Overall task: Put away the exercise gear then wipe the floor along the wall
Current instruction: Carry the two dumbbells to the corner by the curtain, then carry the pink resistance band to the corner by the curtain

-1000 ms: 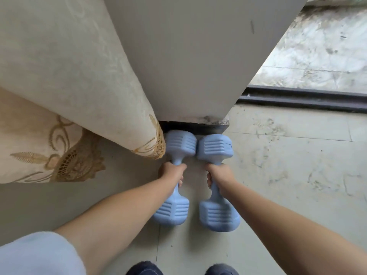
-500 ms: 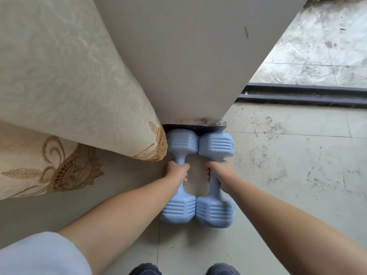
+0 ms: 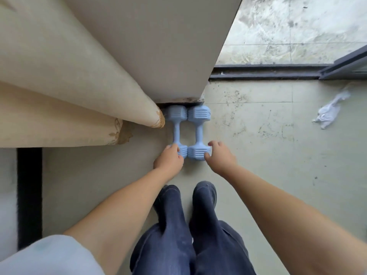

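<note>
Two light blue dumbbells lie side by side on the floor, their far ends against the foot of the wall. The left dumbbell and the right dumbbell touch each other. My left hand rests its fingers on the near end of the left one. My right hand hovers at the near end of the right one, fingers spread, thumb touching it. Neither hand grips a handle.
A cream curtain with gold trim hangs at the left, reaching the left dumbbell. A crumpled white cloth lies on the stained floor at the right. A dark sliding-door track runs behind. My legs stand below the dumbbells.
Both hands let go of the dumbbell handles and drew back to the near ends. The view pulled up and back, revealing my legs and the cloth.
</note>
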Demonstrator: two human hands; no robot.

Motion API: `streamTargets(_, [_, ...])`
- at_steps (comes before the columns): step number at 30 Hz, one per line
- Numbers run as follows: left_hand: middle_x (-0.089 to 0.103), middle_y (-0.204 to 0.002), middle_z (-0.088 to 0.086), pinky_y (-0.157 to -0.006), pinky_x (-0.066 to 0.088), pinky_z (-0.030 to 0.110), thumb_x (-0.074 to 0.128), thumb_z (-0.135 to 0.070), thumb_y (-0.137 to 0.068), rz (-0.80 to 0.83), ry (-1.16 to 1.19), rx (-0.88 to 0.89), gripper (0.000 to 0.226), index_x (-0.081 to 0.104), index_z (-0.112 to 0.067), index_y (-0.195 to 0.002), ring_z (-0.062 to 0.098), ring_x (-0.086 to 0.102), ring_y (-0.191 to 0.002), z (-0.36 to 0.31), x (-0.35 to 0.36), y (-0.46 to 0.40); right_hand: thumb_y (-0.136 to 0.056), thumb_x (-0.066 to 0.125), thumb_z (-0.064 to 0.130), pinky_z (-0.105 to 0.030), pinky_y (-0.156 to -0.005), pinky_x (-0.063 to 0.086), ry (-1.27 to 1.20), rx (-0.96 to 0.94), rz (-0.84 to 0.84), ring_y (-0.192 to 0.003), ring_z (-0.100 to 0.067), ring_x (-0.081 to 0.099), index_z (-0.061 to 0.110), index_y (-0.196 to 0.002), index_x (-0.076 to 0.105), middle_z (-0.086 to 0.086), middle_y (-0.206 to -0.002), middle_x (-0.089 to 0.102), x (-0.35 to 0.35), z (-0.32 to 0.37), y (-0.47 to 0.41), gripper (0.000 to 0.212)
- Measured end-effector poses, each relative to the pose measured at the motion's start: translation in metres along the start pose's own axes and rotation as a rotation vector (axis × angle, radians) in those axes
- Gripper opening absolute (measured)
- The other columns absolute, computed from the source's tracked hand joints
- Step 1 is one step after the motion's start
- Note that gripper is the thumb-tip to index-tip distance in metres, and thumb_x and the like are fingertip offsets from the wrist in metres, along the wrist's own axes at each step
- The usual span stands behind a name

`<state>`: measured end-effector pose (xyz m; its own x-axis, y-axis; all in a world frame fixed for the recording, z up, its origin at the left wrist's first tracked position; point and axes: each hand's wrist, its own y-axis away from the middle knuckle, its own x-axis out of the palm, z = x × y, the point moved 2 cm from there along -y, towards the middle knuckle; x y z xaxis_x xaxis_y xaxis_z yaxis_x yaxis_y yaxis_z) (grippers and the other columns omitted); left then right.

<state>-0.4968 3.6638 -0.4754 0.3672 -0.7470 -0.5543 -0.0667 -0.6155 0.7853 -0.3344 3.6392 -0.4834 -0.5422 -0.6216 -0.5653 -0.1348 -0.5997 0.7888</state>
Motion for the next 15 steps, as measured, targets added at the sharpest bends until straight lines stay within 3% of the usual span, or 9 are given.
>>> streamTargets(6, [0.05,-0.128,0.009,-0.092,0.04,0.038,0.038,-0.023,-0.096,0.035,-0.18,0.143,0.032,0.046,-0.014,-0.125,0.028,0.047,-0.119,-0.043,-0.054,0.144,-0.097,0.039,0.034,-0.041,-0.099,0.032,0.148,-0.057,-0.054,-0.124,-0.026,0.042,0.018,-0.129,0.045,-0.004,-0.135,0.046,-0.053,0.032,0.141,0.037])
streamTargets(10, [0.05,-0.125,0.008,-0.093,0.038,0.039,0.039,-0.034,-0.097,-0.065,-0.279,0.229,0.036,0.046,-0.013,-0.125,0.027,0.046,-0.12,-0.056,-0.091,0.224,-0.097,0.037,0.034,-0.048,-0.11,0.023,0.215,-0.108,-0.126,-0.132,-0.023,0.034,0.021,-0.135,0.039,-0.001,-0.146,0.035,-0.092,0.055,0.222,0.04])
streamTargets(15, [0.047,-0.128,0.008,-0.098,0.033,0.039,0.037,-0.038,-0.097,-0.183,-0.351,0.341,0.045,0.037,-0.014,-0.135,0.026,0.043,-0.121,-0.057,-0.131,0.307,-0.097,0.038,0.031,-0.054,-0.113,0.014,0.256,-0.186,-0.194,-0.14,-0.023,0.022,0.022,-0.141,0.034,-0.002,-0.154,0.024,-0.134,0.081,0.307,0.044])
